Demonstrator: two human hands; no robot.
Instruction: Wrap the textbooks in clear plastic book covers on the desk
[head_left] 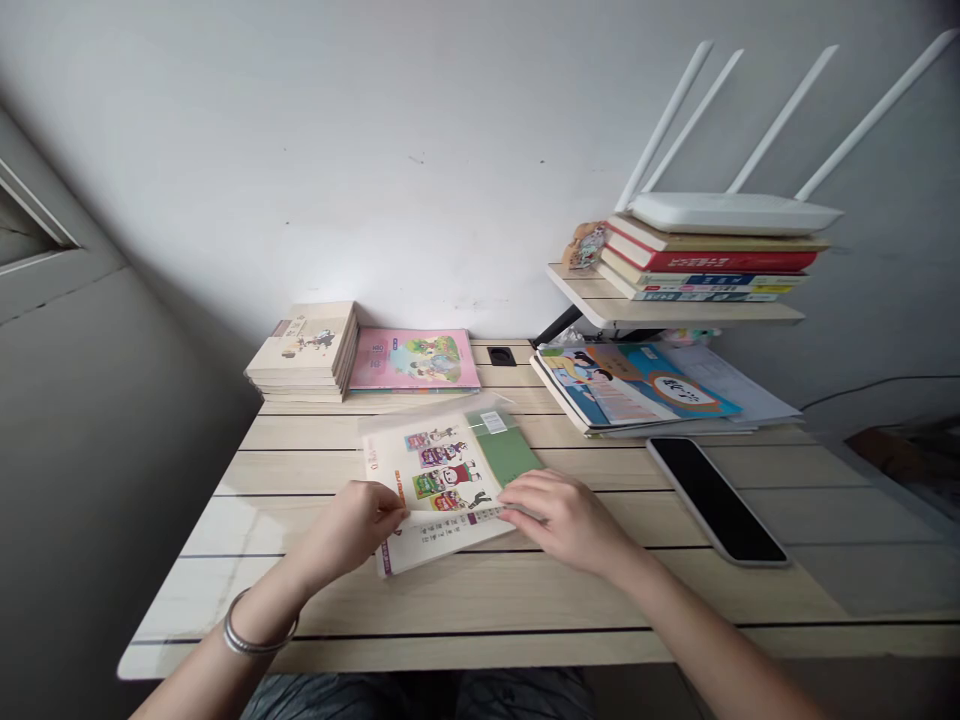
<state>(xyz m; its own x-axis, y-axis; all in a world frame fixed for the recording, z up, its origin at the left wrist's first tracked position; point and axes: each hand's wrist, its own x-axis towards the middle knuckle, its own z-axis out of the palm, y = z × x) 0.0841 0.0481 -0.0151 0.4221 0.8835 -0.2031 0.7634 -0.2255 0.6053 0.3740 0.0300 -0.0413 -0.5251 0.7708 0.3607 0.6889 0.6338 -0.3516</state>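
A thin book (444,470) lies tilted on the table in front of me, its white face printed with small colourful pictures and a green band on the right. Clear plastic film (397,415) reaches past its far edge, so it looks like a plastic book cover. My left hand (356,530) pinches the near left edge of this cover between thumb and finger. On the near right side, my right hand (562,515) has thumb and fingers closed on the same edge. Below that edge shows a white strip with printed characters. The fingertips hide exactly which layers are pinched.
A stack of beige books (304,350) and a pink book (412,358) lie at the back left. To the right are a phone (716,500), a pile of workbooks (637,385) and a raised shelf (675,312) bearing books and a white router (735,213).
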